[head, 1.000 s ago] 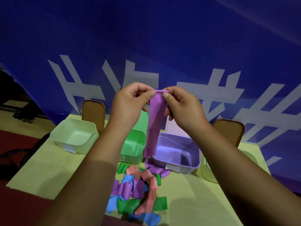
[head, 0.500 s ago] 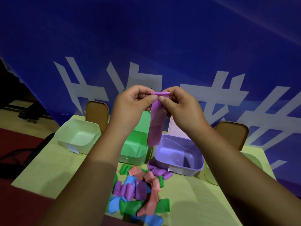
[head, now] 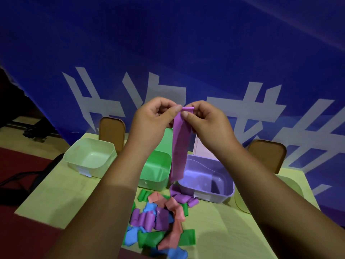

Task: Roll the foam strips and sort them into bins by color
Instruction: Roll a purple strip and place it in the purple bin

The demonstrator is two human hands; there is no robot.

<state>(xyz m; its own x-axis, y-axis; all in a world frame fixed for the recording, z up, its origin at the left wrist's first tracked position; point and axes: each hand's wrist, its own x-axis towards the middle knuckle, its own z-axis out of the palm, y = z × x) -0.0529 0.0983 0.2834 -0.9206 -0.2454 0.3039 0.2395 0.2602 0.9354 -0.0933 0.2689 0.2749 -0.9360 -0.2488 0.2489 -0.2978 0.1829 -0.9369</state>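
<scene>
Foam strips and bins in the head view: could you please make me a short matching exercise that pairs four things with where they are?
Things:
1. purple strip
2. pale green bin
3. purple bin
4. pile of strips

Places:
A. on the table, furthest to the left
B. loose on the table, in front of the bins
C. pinched at its top by both hands, hanging down
D. on the table, right of the green bin

Pairs: 1-C, 2-A, 3-D, 4-B

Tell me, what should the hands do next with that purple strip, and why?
Probably keep rolling it downward. Both hands, left hand and right hand, pinch only the top of the purple strip, where a small curl has started; most of it hangs loose above the purple bin.
</scene>
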